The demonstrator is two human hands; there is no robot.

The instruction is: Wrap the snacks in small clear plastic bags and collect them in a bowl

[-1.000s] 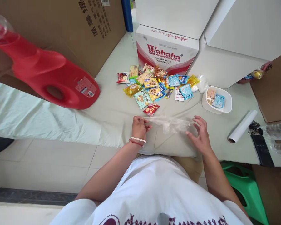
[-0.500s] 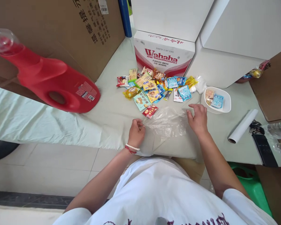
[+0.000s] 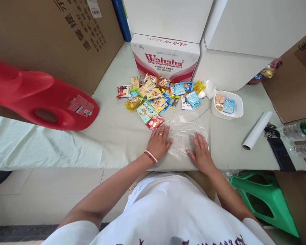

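Observation:
A clear plastic bag (image 3: 185, 131) lies spread on the pale cloth-covered table (image 3: 117, 132) in front of me. My left hand (image 3: 159, 142) rests flat on the bag's left edge, fingers stretched out, with a bead bracelet at the wrist. My right hand (image 3: 201, 154) presses flat on the bag's right half, fingers together and extended. Just beyond the bag sits a heap of small snack packets (image 3: 158, 95), the nearest a red one (image 3: 155, 121) close to my left fingertips.
A white bowl (image 3: 237, 110) holding two packets stands at the right. A white paper roll (image 3: 257, 130), dark strap and water bottles (image 3: 304, 131) lie far right. A red detergent jug (image 3: 43, 98) lies at left. Cardboard boxes and a Wahaha carton (image 3: 165, 58) line the back. A green stool (image 3: 265, 197) stands below right.
The bag was held stretched in the air between both hands, then lowered. Both hands have now opened and lie flat on it, pressing it onto the table.

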